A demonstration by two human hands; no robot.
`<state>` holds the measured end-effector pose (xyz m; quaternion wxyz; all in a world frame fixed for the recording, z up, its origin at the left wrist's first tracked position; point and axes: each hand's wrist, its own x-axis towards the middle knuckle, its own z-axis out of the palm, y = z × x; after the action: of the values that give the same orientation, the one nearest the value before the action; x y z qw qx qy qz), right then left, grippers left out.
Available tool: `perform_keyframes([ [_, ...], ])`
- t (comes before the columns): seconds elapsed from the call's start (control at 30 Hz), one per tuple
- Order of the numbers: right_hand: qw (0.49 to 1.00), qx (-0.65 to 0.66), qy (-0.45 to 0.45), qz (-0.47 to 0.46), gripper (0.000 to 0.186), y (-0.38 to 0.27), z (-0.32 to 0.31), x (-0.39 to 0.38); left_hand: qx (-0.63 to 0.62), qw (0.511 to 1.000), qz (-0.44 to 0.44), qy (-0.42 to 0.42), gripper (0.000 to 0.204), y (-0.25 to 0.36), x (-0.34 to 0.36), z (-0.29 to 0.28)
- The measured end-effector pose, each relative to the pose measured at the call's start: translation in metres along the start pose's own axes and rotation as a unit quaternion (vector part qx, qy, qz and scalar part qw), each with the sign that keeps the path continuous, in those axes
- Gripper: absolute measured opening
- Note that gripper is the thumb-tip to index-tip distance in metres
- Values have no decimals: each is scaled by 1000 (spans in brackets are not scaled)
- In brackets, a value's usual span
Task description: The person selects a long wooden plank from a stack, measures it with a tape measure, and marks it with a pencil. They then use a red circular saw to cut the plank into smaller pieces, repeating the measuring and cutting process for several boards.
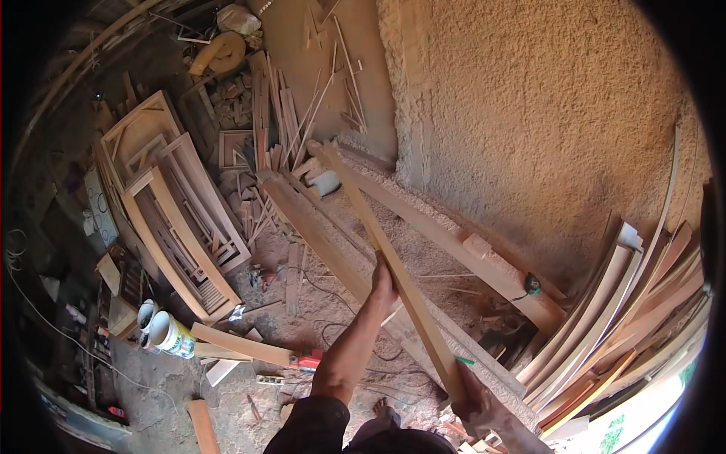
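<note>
A long, narrow wooden board (416, 309) slants from the far middle down toward my body, held above the sawdust-covered beams. My left hand (384, 281) is closed around its left edge near mid-length. At the near end, my right hand (475, 397) grips the board, with part of the fingers hidden. A thin green object (464, 361) shows beside the right hand, too small to name surely. Below the board run a long wooden beam (318, 236) and, farther right, a second beam (431, 216). A green and black tape measure (532, 284) rests on the right beam.
Wooden frames (155, 250) lean in a stack at left. Two buckets (170, 335), a red power tool (306, 360) and cables lie on the floor. Long planks (605, 310) stand against the rough wall (544, 113) at right. Shavings and offcuts cover the ground.
</note>
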<state>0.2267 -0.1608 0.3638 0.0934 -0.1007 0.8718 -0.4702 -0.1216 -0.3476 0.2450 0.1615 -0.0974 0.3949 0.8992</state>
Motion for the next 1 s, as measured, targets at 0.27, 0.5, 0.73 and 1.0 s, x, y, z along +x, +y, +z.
perform_keyframes([
  [0.27,980,185,69,-2,84,4,18,187,-12,1000,-14,-5,55,-24,27,7],
  [0.5,917,393,45,-59,73,-81,-6,206,-165,964,-193,-85,48,90,69,17],
  [0.73,905,388,127,-122,66,-104,-9,218,-132,971,-180,-85,38,123,76,45],
  [1.0,914,368,129,-114,62,-110,-10,218,-142,970,-156,-120,31,126,76,40],
])
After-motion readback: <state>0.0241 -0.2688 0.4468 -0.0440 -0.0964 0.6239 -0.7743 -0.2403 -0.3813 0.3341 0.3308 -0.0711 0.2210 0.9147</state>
